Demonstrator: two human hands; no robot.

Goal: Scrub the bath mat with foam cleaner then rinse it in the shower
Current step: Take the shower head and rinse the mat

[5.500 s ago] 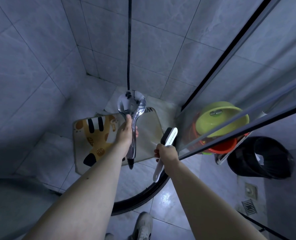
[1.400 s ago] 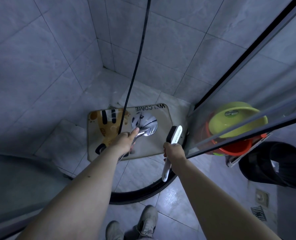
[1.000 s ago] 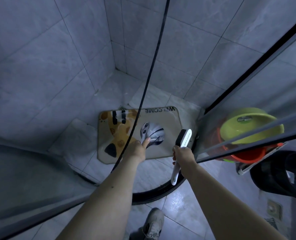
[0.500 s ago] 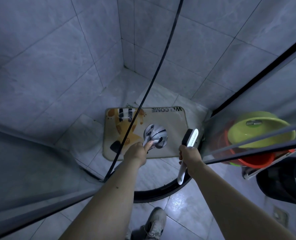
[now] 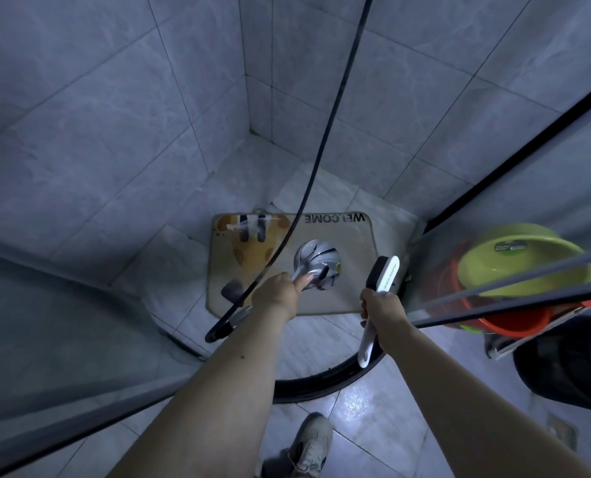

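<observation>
Behind the glass panel [image 5: 515,188], a lime-green basin [image 5: 525,267] is seen stacked on an orange bucket [image 5: 515,319]. A black bin [image 5: 570,367] is set beside them, and a pale sneaker [image 5: 309,446] is planted below on wet floor tiles [image 5: 363,405].

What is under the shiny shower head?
The bath mat lies on the shower floor below the shower head, which the left hand holds above it. The mat's giraffe picture and WELCOME show; the patch right behind the head is hidden.
</observation>
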